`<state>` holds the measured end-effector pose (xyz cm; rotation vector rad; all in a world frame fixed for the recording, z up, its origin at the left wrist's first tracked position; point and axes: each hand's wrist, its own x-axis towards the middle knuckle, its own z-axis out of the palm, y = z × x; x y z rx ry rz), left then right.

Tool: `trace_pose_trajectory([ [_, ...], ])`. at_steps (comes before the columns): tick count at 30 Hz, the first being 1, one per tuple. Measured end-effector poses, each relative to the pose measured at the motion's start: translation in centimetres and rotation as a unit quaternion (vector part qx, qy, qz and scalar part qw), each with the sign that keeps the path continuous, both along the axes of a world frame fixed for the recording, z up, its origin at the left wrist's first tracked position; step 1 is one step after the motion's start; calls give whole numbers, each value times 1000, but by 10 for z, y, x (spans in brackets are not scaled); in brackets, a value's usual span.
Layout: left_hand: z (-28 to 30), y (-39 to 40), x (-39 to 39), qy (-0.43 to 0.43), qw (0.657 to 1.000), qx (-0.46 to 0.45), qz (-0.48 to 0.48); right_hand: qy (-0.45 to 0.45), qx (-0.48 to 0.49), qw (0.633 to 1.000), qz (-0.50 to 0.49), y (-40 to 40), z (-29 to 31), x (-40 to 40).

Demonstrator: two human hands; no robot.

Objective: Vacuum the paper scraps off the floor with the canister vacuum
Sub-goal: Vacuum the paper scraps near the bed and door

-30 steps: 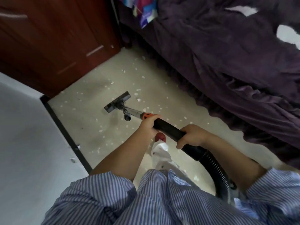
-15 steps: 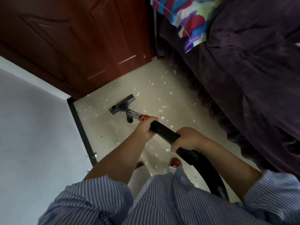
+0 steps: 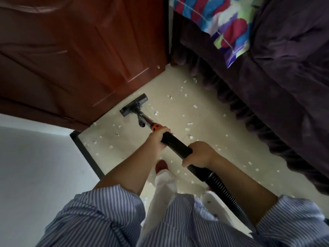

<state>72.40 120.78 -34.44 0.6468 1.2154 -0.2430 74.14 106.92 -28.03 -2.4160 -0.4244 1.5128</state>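
Note:
White paper scraps [image 3: 187,129] lie scattered over the beige floor [image 3: 201,122]. The vacuum's dark floor head [image 3: 133,105] sits flat on the floor close to the base of the wooden door. Its wand runs back through an orange collar [image 3: 156,126] into a black tube [image 3: 175,146]. My left hand [image 3: 159,138] grips the tube just behind the collar. Farther back, my right hand [image 3: 200,155] grips the same tube where the ribbed hose [image 3: 222,187] begins. The canister itself is hidden.
A dark red wooden door [image 3: 85,56] stands at the left and back. A bed with a purple cover [image 3: 284,90] and a colourful cloth [image 3: 224,24] lines the right side. A pale wall with a black skirting strip [image 3: 87,154] borders the left. My red-slippered foot [image 3: 161,166] stands on the floor.
The floor head has been pushed forward across the floor, from the middle of the strip to the foot of the door. My view has tilted up toward the door. Both hands keep their grip.

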Motion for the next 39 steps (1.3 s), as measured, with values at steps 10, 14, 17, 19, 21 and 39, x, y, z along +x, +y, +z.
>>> trace_pose_trajectory([
  [10,-48,85,43,23,997,10,-67,-13,-23,999,-35,85,-38,32],
  [14,-62,102,45,22,997,-10,-75,-24,-39,998,-39,106,-51,33],
  [17,-72,106,50,20,996,-23,-87,-28,-53,998,-36,110,-58,38],
  [19,-75,109,53,13,996,-27,-90,-29,-54,997,-36,113,-61,43],
  [21,-79,112,58,11,996,-21,-91,-26,-51,998,-36,117,-63,48],
  [39,-73,78,46,58,993,5,-103,32,-31,997,-61,83,-59,34],
])
